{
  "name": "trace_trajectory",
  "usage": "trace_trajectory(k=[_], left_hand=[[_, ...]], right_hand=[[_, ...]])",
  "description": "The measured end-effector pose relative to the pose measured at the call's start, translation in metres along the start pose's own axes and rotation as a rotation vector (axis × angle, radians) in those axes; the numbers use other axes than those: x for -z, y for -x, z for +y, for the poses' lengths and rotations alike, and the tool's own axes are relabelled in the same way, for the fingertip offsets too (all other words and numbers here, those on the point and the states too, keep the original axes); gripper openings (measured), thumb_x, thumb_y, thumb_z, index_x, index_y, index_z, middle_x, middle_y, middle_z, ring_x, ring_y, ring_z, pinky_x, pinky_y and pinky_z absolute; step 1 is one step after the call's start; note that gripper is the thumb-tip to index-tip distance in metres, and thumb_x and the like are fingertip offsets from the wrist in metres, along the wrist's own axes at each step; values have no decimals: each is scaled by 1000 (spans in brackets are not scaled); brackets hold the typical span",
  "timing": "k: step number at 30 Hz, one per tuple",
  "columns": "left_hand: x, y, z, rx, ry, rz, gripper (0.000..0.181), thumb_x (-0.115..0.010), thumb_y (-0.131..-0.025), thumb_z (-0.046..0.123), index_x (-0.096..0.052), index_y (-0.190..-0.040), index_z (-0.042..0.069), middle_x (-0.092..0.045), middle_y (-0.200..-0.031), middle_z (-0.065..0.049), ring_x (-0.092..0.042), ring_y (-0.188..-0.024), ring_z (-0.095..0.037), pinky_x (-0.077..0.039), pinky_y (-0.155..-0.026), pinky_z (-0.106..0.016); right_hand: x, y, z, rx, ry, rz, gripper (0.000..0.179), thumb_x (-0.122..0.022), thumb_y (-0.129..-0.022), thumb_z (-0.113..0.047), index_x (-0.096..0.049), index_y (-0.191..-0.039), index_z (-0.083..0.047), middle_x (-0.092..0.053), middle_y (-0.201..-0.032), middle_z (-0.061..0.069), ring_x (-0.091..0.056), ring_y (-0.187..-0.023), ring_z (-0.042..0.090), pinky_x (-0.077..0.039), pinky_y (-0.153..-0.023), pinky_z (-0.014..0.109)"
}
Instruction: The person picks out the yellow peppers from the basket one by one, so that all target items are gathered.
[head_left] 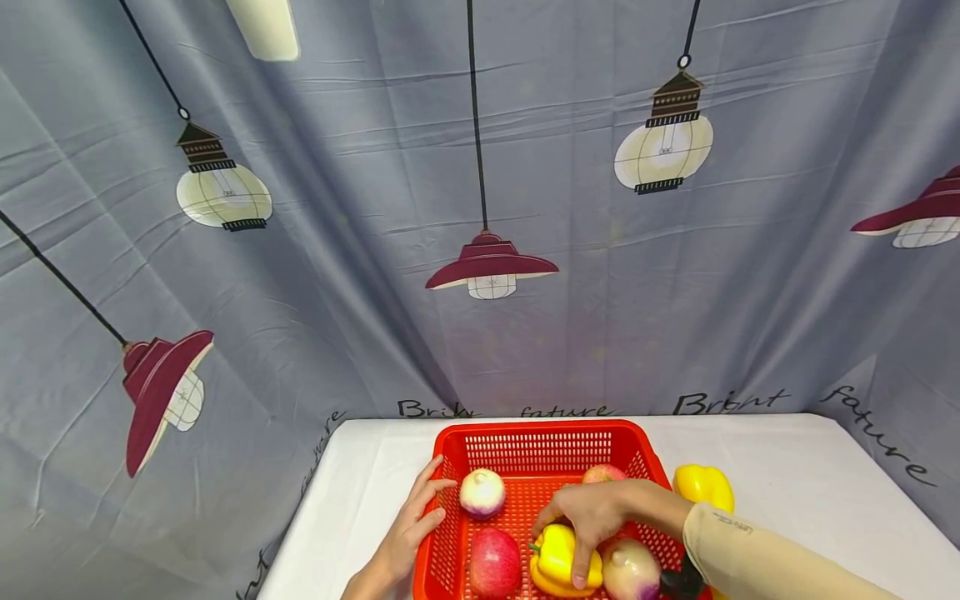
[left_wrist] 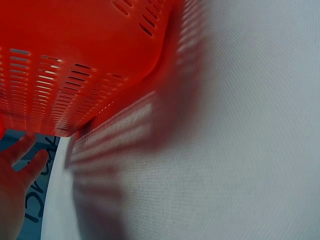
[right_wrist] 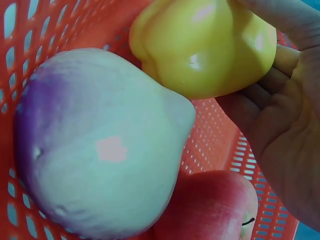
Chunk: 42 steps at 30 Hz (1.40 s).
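Note:
My right hand [head_left: 592, 517] reaches into a red plastic basket [head_left: 547, 427] and grips a yellow bell pepper [head_left: 558, 554], with fingers and thumb on either side of it. In the right wrist view, the same bell pepper [right_wrist: 200, 50] lies against the palm, above a white and purple turnip [right_wrist: 100, 145] and a red apple [right_wrist: 210, 205]. My left hand [head_left: 405, 533] rests at the basket's left rim with its fingers spread and fairly straight. Only part of the left hand [left_wrist: 15, 185] shows in the left wrist view, beside the basket's slotted wall [left_wrist: 85, 65].
Inside the basket are another turnip [head_left: 482, 492] at back left, a red apple [head_left: 495, 562] at front left and a reddish fruit [head_left: 603, 473] near the back right. A second yellow bell pepper [head_left: 705, 486] sits on the white table [head_left: 772, 483], right of the basket.

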<state>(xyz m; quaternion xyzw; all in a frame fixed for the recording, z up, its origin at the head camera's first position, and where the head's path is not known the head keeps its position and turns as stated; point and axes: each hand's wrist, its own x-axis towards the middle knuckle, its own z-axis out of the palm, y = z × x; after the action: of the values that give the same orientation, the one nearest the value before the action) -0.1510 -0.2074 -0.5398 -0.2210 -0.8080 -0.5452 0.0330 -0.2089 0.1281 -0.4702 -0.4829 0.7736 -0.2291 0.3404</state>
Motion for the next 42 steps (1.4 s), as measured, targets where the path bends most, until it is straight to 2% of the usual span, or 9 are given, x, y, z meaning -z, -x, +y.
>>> trace_trajectory(k=[8, 12, 19, 21, 26, 33, 37, 42], left_hand=[[-1, 0, -1, -1, 11, 1, 37, -45, -101, 12, -58, -134, 2, -16, -166, -12, -16, -148, -41, -38, -106, -30], [-1, 0, -1, -12, 10, -6, 37, -45, -101, 10, -57, -134, 2, -15, -167, -13, -14, -148, -43, -38, -106, -31], [1, -1, -1, -12, -14, 1, 37, -46, -100, 11, -58, -134, 3, -17, -166, -11, -16, -148, -40, -35, -108, -32], [1, -1, -1, -10, -30, 6, 37, -46, -100, 12, -58, -134, 4, -18, -166, -11, -16, -148, -40, -32, -110, -32], [0, 0, 0, -13, -28, 2, 37, -45, -100, 11, -58, -134, 3, -17, -166, -11, -16, -148, -40, -32, -110, -32], [0, 0, 0, -36, -21, 0, 36, -45, -101, 12, -57, -134, 2, -17, -166, -14, -16, -148, -43, -31, -110, -32], [1, 0, 0, -58, -11, 11, 35, -47, -101, 11, -58, -133, 2, -18, -165, -14, -15, -148, -44, -28, -111, -30], [1, 0, -1, -87, -8, 10, 35, -47, -100, 7, -58, -133, 3, -20, -165, -16, -16, -147, -46, -27, -112, -29]], right_hand=[[4, 11, -2, 28, -114, 76, 68, -90, -75, -27, -63, -137, -18, -62, -123, -20, -57, -102, 0, -48, -89, 24], [8, 19, -2, 35, -162, 121, 71, -90, -74, -30, -62, -138, -17, -62, -121, -20, -57, -102, 1, -49, -88, 25], [16, 30, -2, 95, -265, 187, 70, -89, -75, -29, -61, -138, -17, -67, -121, -10, -62, -103, 11, -52, -89, 30], [17, 33, -2, 95, -288, 205, 70, -88, -75, -29, -60, -139, -18, -67, -121, -8, -62, -103, 12, -53, -89, 31], [19, 41, 1, 103, -323, 257, 71, -88, -77, -30, -59, -141, -18, -67, -123, -5, -64, -105, 16, -53, -90, 33], [19, 58, 7, 138, -453, 349, 70, -86, -80, -19, -56, -143, -15, -65, -126, 7, -65, -107, 26, -55, -90, 36], [20, 67, 12, 171, -438, 429, 71, -84, -81, -12, -54, -145, -13, -64, -128, 10, -65, -106, 28, -55, -89, 36], [18, 80, 16, 178, -431, 530, 73, -82, -83, -10, -49, -148, -5, -59, -137, 10, -65, -106, 27, -55, -89, 35]])
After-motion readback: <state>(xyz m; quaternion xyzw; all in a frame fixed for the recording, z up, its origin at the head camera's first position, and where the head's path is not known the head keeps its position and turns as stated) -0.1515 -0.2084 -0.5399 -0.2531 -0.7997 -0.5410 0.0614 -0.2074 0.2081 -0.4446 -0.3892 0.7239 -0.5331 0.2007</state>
